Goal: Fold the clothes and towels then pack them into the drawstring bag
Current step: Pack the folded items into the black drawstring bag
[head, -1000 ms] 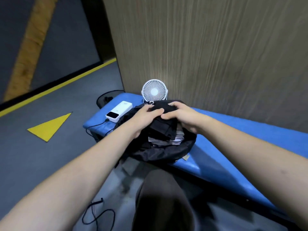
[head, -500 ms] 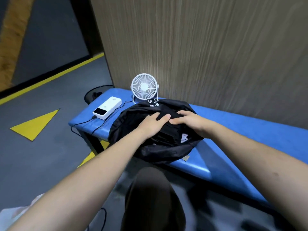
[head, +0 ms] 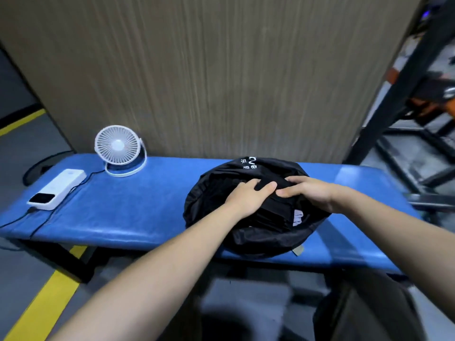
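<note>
The view has swung right — both hands, left hand and right hand, press flat-fingered, each grip open, on folded clothes to seat them in the drawstring bag on the bench.

Black drawstring bag of thin sheeny cloth; blue bench glossy vinyl.
</note>
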Demonstrator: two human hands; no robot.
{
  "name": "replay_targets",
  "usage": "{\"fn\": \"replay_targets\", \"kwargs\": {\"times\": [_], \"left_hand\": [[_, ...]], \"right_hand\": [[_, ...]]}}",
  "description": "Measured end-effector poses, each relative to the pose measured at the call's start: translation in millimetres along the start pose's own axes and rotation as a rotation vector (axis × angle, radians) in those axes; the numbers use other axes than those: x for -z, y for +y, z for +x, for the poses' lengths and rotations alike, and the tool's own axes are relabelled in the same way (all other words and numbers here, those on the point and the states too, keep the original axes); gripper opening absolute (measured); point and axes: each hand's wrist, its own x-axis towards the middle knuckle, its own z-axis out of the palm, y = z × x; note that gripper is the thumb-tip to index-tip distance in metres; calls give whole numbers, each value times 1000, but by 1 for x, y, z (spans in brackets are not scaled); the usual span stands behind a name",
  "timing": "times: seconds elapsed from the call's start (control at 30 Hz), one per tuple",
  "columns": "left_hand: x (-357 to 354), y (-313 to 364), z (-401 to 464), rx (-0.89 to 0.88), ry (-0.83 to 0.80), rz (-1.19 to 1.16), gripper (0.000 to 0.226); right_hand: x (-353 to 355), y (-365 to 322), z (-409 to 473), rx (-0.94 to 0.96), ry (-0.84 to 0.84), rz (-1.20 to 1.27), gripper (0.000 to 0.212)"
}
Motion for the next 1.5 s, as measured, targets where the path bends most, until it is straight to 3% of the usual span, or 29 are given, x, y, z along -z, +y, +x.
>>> {"fn": "replay_targets", "kwargs": {"times": [0.1,0.23,0.37,0.47,0.63,0.87,1.07,1.13,1.23,1.5], "left_hand": [[-28,27,4,-19,-36,73,82],[-31,44,6,-54,-57,194,77],[-5,37,-2,-119,36,298,59],[19,22,-10,-162,95,238,31],[52,-8,-19,-236,265,285,4],[76,-49,-26,-119,210,529,25],[71,-50,-26,-105,220,679,37],[68,-48,-25,-105,255,760,34],[64,-46,-22,-117,310,886,30],[53,-39,-18,-86,316,1118,19]], "right_hand": [[29,20,-19,-59,32,-19,13],[44,26,-22,-79,56,-83,53],[39,9,-12,-34,42,-208,65],[33,-1,-1,39,86,-324,51],[21,-10,11,102,200,-601,64],[31,-3,2,169,299,-711,55],[47,12,-3,257,385,-691,7],[50,19,-6,288,394,-748,22],[51,29,-15,275,363,-810,27],[49,55,-20,16,266,-1037,39]]}}
